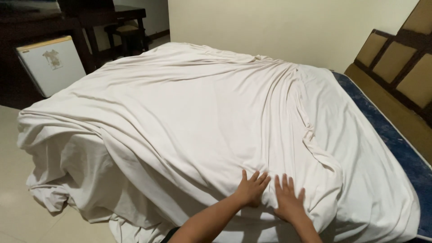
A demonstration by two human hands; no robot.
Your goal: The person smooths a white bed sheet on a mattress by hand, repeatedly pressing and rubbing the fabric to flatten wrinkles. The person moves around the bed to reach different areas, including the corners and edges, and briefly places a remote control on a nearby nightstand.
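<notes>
As spread: hands [270, 193] on sheet [189, 112]

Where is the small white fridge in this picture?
In the head view, the small white fridge stands on the floor at the upper left, beyond the far left corner of the bed with the white sheet, beside dark wooden furniture.
</notes>
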